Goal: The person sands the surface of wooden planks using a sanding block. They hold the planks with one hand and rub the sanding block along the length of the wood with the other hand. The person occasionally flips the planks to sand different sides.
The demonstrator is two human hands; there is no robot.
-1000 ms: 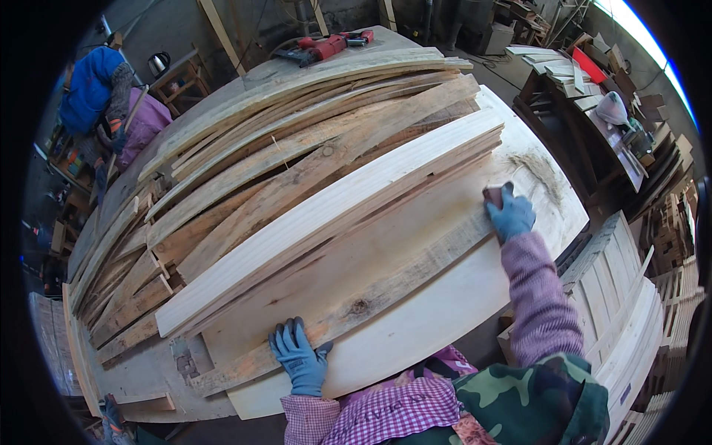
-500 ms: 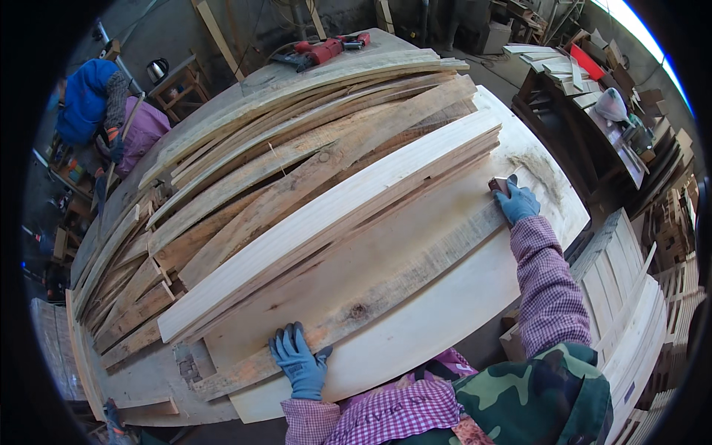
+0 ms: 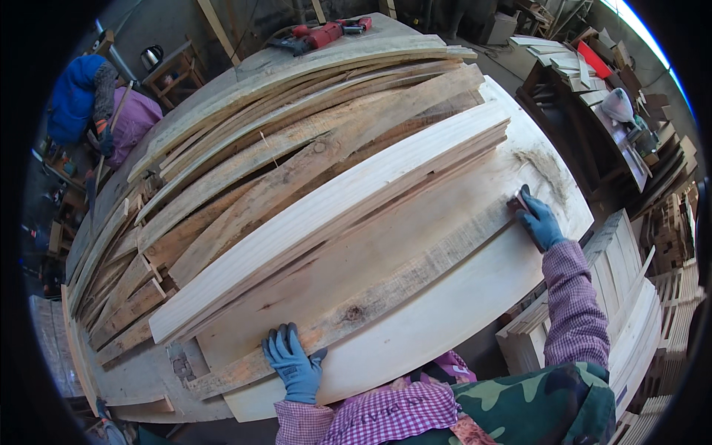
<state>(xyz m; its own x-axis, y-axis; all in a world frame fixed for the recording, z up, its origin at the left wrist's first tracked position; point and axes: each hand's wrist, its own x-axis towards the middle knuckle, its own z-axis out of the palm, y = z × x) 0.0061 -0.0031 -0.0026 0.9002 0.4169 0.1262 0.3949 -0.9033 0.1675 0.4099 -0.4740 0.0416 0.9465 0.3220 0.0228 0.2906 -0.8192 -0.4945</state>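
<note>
A long rough-sawn plank with a dark knot lies slantwise in front of me. My left hand, in a blue-grey glove, rests flat on its near left end, fingers stretched out. At the plank's far right end, my gloved right hand is closed around a small reddish-brown block. The block is at the plank's end; the fingers partly cover it. Under the plank is a wide pale sheet, and a smooth light board lies just beyond it.
Beyond lie a stack of pale boards and several rough planks. A red power tool rests at the back. Sawdust lies at the right. Another person works at the far left. Stacked boards stand right.
My right hand has moved right and nearer to me, with the block now at the plank's end. The left hand stays flat on the plank. The whole view has shifted slightly.
</note>
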